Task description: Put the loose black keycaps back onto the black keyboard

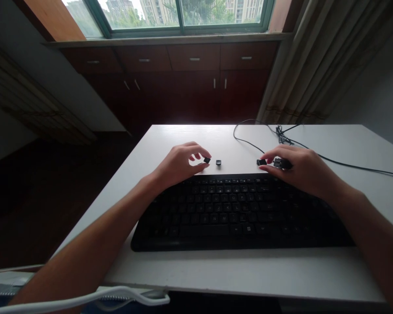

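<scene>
The keyboard (205, 230) lies along the near edge of the table (180, 134), and three small caps sit beyond it, toward the far edge. The left hand (180, 162) has thumb and forefinger closed on the left cap (207, 160); the right hand (303, 169) pinches the right cap (262, 162), with a dark object (282, 163) by its palm, whether held or not I cannot tell. The middle cap (218, 162) lies loose just beside the left fingertips, so a careless sweep could knock it away. Such tiny pieces, gripped only at the tips, might slip; the cable (347, 164) beyond the right hand could snag a wrist.
</scene>
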The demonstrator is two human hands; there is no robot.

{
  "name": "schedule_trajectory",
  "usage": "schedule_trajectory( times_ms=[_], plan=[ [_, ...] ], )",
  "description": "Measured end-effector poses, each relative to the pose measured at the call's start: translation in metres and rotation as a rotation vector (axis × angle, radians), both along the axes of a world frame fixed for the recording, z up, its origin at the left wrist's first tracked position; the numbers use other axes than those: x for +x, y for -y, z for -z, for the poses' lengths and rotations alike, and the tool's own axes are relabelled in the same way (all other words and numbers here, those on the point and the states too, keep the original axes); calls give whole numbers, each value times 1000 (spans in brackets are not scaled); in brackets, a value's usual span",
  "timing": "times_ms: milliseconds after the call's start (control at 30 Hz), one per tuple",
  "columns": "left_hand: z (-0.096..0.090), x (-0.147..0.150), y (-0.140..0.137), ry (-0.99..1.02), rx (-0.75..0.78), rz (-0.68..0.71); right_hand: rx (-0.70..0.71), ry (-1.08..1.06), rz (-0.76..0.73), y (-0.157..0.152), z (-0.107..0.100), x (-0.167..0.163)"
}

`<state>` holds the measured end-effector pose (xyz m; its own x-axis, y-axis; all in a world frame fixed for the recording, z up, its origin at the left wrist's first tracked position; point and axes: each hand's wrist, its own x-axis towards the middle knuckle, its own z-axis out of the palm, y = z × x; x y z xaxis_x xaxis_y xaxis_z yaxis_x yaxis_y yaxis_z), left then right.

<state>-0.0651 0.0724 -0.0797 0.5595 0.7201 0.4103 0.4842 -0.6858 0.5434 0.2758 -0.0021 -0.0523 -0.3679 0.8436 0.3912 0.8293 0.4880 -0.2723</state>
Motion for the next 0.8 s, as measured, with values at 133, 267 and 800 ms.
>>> schedule_trajectory(
  times_ms=[133,267,800],
  plan=[
    [-1,1,2,13,4,20,31,50,22,-2,4,2],
    [-2,1,4,18,2,22,42,73,25,-1,5,0],
    [-2,-2,1,109,-139,50,34,85,27,-3,12,4]
  ],
)
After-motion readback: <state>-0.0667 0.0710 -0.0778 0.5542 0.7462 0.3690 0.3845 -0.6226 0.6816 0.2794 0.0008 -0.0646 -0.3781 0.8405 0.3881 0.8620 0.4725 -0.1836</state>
